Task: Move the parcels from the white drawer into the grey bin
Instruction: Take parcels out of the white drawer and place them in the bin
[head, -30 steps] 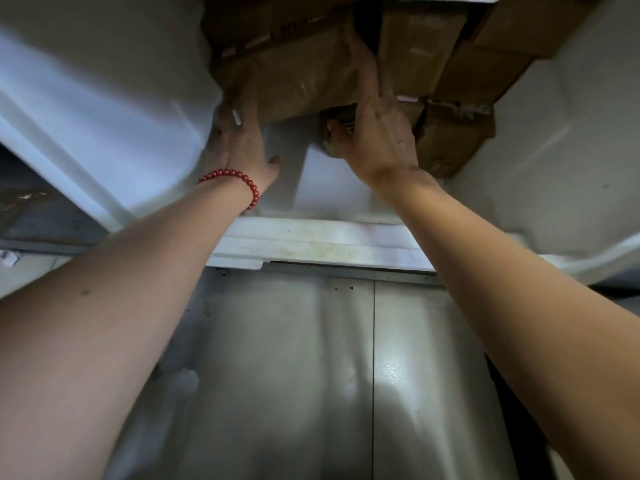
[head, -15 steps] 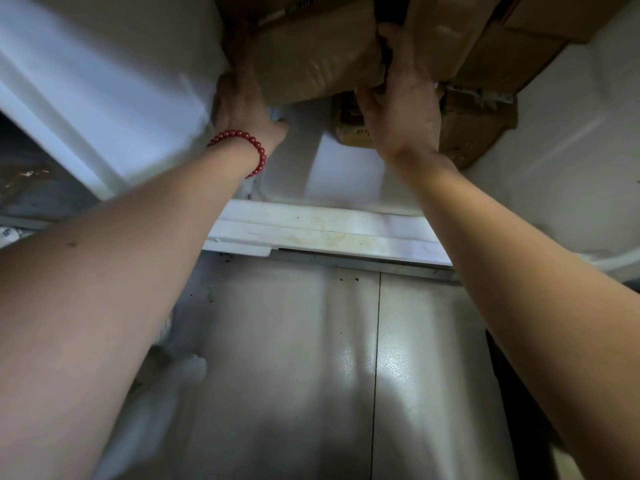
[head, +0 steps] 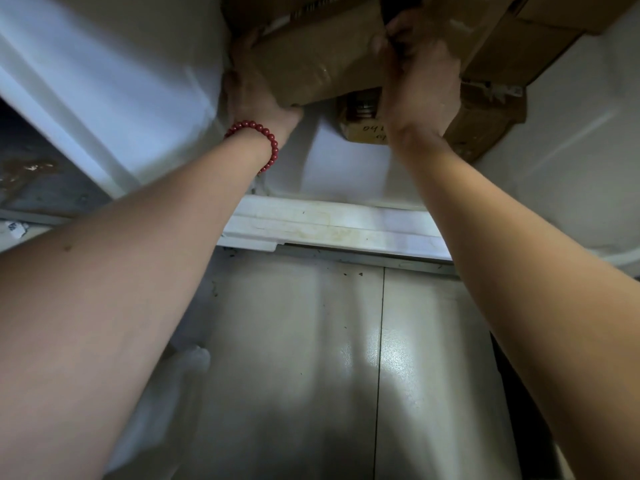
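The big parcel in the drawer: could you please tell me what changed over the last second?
Both hands closed their grip: the left hand cups the lower left corner of the big parcel, the right hand curls over its right edge, lifting it. The other parcels and drawer stayed put.

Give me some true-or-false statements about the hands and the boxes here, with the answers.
1. The left hand and the right hand both grip the same brown parcel. True.
2. The red bead bracelet is on the right wrist. False: it is on the left wrist.
3. That parcel is the only one in the white drawer. False: other cardboard parcels lie beside and under it.
4. A small box with handwriting shows below the gripped parcel. True.
5. The parcel sits in the grey bin. False: the hands hold it over the drawer.
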